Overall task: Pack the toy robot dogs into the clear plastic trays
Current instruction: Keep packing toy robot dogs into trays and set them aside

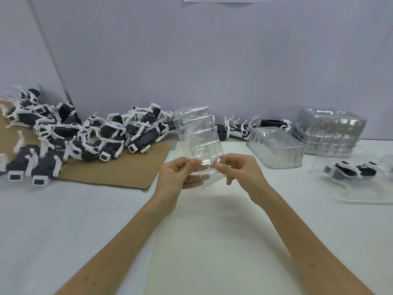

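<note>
A clear plastic tray (197,135) is held up on end above the table's middle. My left hand (177,177) pinches its lower left edge and my right hand (240,172) pinches its lower right edge. A heap of black and white toy robot dogs (89,133) lies at the left, partly on brown cardboard (119,173). A few more dogs (244,127) lie against the wall behind the held tray. At the far right one dog (348,170) sits inside a clear tray (361,194).
A stack of clear trays (276,150) stands upside down right of centre, with a taller stack (327,130) behind it. The white table (202,241) runs up to a grey wall. A paper sheet hangs at the top of the wall.
</note>
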